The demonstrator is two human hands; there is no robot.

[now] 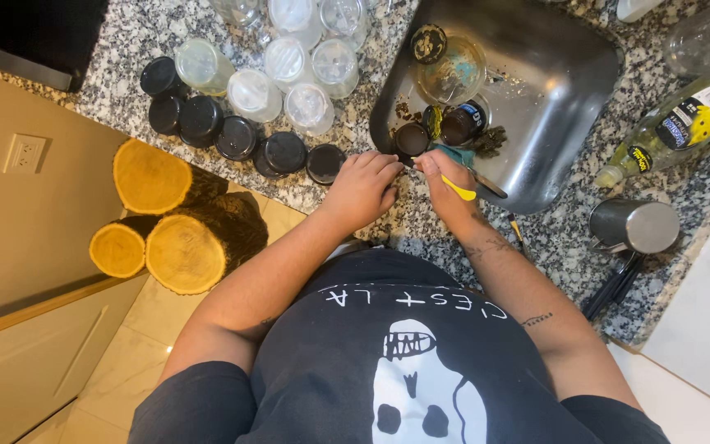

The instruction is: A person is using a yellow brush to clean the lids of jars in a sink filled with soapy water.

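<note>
At the left of the granite counter (552, 238), black lids (232, 136) and upturned clear jars (289, 70) are seen standing in rows, with three cut logs (170, 222) on the floor below them. The left hand (363, 187) is held at the near edge of the steel sink (552, 99), its fingers curled closed; whether anything is pinched in them cannot be told. Just beside it, the right hand (445, 185) is closed around a yellow-handled tool (459, 190). The tool's long axis is judged to run diagonally, the yellow handle pointing toward the person's right and body, the working end toward the left hand and the sink edge. The step would be done best with the work kept over the basin, so that scraps drop beside the dirty jars (454, 90), and the tool steadied by both hands. Farther right lie a tilted soap bottle (675, 127) and a steel cup (634, 226).
</note>
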